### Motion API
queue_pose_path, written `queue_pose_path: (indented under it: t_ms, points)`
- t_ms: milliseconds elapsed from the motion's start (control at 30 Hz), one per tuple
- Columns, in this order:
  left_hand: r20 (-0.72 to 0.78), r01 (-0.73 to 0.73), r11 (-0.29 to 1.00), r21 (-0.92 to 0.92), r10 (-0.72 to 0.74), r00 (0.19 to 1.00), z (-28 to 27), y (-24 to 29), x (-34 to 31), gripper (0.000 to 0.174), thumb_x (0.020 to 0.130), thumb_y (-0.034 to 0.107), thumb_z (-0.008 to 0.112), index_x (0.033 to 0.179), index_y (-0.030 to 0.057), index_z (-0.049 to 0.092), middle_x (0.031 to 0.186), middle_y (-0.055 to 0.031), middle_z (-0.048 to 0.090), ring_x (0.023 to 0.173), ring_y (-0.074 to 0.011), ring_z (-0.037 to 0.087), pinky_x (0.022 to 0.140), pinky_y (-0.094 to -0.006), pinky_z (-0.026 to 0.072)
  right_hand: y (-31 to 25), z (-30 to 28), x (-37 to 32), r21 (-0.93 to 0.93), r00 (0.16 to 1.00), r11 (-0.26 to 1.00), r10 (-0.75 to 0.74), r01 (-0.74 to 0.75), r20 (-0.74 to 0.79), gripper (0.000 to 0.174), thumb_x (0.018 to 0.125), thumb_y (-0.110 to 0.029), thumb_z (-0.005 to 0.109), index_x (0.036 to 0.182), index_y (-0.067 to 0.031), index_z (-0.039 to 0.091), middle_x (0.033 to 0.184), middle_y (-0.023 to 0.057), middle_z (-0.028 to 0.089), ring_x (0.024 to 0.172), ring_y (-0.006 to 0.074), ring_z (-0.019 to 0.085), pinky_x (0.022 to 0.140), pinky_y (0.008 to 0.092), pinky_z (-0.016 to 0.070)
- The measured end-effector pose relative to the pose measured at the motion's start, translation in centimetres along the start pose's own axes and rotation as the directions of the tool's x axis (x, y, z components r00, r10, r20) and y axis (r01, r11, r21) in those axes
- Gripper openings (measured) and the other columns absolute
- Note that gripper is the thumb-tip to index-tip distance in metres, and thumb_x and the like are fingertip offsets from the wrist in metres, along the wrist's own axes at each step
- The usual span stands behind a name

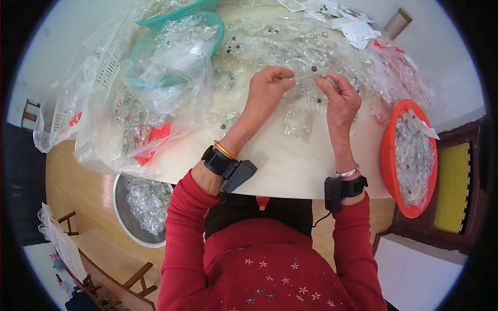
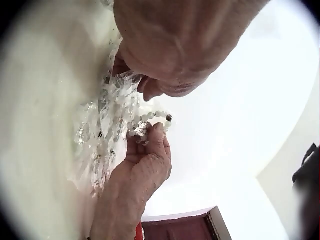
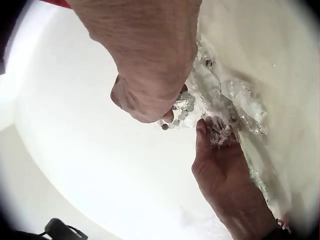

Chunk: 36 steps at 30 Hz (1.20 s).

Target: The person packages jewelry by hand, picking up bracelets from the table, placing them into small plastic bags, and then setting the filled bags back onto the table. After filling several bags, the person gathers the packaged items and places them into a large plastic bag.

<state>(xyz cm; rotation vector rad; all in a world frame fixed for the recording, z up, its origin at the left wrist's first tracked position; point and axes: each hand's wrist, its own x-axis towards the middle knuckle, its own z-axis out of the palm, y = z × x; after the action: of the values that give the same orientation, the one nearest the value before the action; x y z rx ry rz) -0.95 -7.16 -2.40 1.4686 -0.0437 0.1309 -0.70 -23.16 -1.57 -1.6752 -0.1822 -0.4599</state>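
My right hand (image 1: 343,103) pinches a bracelet of pale round beads (image 2: 152,116) between thumb and fingers. One dark bead and a shiny piece show on it in the left wrist view. A short way to the left, my left hand (image 1: 267,90) holds a small clear plastic bag (image 3: 219,131) in curled fingers. Both hands are above a spread of clear bagged beads (image 1: 306,49) on the pale table (image 1: 270,171). Another clear packet (image 1: 297,123) lies on the table just below the hands.
Left on the table are a teal basket (image 1: 222,39) and a large plastic bag of beaded pieces (image 1: 129,119). A red basin (image 1: 388,155) of packets stands at the right edge. Below the table's left edge sits a metal basin (image 1: 120,207). White papers (image 1: 355,31) lie at the back.
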Motion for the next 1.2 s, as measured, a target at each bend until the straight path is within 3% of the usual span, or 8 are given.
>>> queue_pose_path:
  t_ms: [67,200,333,433,533,867,967,1200]
  points:
    - [0.006,-0.045,0.997,0.058,0.045,0.999,0.2,-0.3,-0.1,0.019,0.077,0.004,0.062,0.095,-0.0022,0.063,0.080,-0.0033,0.061,0.074,-0.0093,0.054,0.066,-0.0228,0.0430,0.0,0.1,0.0,-0.007,1.000,1.000,-0.020,0.020,-0.023,0.018,0.075,-0.002,0.069,0.092,-0.0003,0.066,0.079,-0.0031,0.060,0.066,0.0016,0.049,0.059,0.0164,0.0371]
    - [0.014,-0.146,0.976,0.164,0.145,0.989,0.5,-0.8,-0.1,0.021,0.076,0.003,0.063,0.095,-0.0027,0.062,0.081,-0.0032,0.061,0.075,-0.0095,0.054,0.068,-0.0222,0.0434,0.3,0.3,-0.2,-0.083,0.977,0.976,-0.193,0.200,0.090,0.016,0.074,-0.001,0.069,0.089,-0.0001,0.066,0.076,-0.0032,0.059,0.065,0.0024,0.048,0.059,0.0167,0.0368]
    - [0.023,-0.125,0.985,0.114,0.123,0.992,0.2,-0.5,-0.1,0.016,0.076,0.004,0.063,0.091,-0.0029,0.063,0.079,-0.0024,0.060,0.073,-0.0093,0.054,0.067,-0.0216,0.0429,-0.4,0.3,-0.3,-0.038,0.982,0.994,-0.099,0.106,0.160,0.013,0.077,-0.002,0.066,0.090,0.0006,0.065,0.076,-0.0028,0.059,0.065,0.0046,0.049,0.061,0.0183,0.0386]
    - [0.114,-0.025,0.998,0.054,0.019,0.993,0.1,0.0,-0.2,0.013,0.077,0.005,0.062,0.087,-0.0027,0.064,0.076,-0.0017,0.060,0.072,-0.0086,0.053,0.066,-0.0215,0.0424,-0.6,0.5,0.1,0.204,0.979,0.965,0.132,-0.162,0.153,0.014,0.081,-0.004,0.062,0.094,0.0008,0.063,0.077,-0.0029,0.058,0.068,0.0056,0.050,0.065,0.0198,0.0399]
    - [0.105,0.064,0.997,0.045,-0.069,0.992,0.1,0.0,-0.3,0.009,0.079,0.007,0.062,0.082,-0.0019,0.064,0.072,-0.0004,0.059,0.067,-0.0070,0.051,0.062,-0.0214,0.0412,-0.2,0.3,0.4,0.150,0.961,0.974,0.130,-0.170,0.243,0.016,0.083,-0.005,0.060,0.098,-0.0004,0.062,0.081,-0.0023,0.059,0.073,0.0060,0.051,0.070,0.0201,0.0407]
    - [0.046,0.046,0.995,0.092,-0.050,0.998,0.3,-0.6,-0.2,0.012,0.080,0.010,0.062,0.081,-0.0019,0.064,0.069,-0.0002,0.059,0.063,-0.0062,0.050,0.058,-0.0207,0.0397,0.0,0.7,0.0,0.146,0.914,0.962,0.164,-0.232,0.371,0.015,0.086,-0.013,0.059,0.098,-0.0046,0.062,0.090,-0.0017,0.060,0.082,0.0063,0.054,0.076,0.0207,0.0409]
    - [-0.001,0.045,0.999,0.019,-0.045,0.999,0.4,-0.8,-0.1,0.013,0.079,0.010,0.063,0.081,-0.0023,0.065,0.070,-0.0006,0.059,0.064,-0.0070,0.051,0.059,-0.0214,0.0402,0.2,0.8,0.0,0.316,0.907,0.888,0.212,-0.335,0.365,0.017,0.086,-0.015,0.060,0.100,-0.0045,0.061,0.090,-0.0017,0.060,0.081,0.0062,0.054,0.074,0.0210,0.0412]
    - [0.092,-0.113,0.982,0.154,0.099,0.991,0.6,0.1,-0.8,0.016,0.079,0.010,0.062,0.085,-0.0043,0.064,0.081,-0.0048,0.060,0.074,-0.0112,0.053,0.067,-0.0246,0.0420,-0.3,0.8,-0.2,0.317,0.939,0.897,0.236,-0.309,0.249,0.013,0.085,-0.012,0.061,0.093,-0.0028,0.063,0.085,0.0002,0.062,0.079,0.0068,0.054,0.073,0.0200,0.0414]
